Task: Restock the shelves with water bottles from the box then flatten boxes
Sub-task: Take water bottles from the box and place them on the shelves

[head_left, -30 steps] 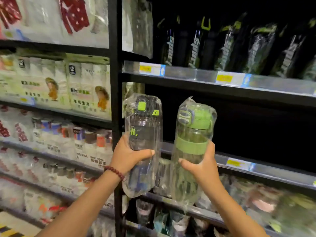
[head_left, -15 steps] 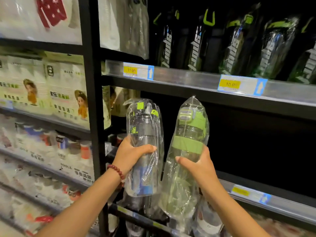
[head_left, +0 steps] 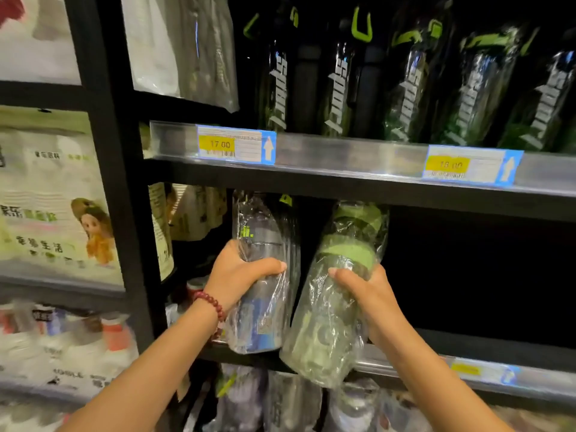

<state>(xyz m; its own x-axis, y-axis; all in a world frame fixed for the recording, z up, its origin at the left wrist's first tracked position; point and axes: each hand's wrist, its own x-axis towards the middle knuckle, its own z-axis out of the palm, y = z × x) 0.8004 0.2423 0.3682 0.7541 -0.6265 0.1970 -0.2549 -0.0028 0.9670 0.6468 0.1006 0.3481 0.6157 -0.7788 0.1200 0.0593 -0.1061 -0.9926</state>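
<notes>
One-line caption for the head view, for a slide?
Left hand and right hand each tip a plastic-wrapped bottle, grey and green, into the dark shelf bay.

Dim overall; the shelf bay behind both gripped bottles falls to near black. Glare streaks their plastic wrap (head_left: 271,294). Goods left of the grip are washed-out and blurred; edges bow.
</notes>
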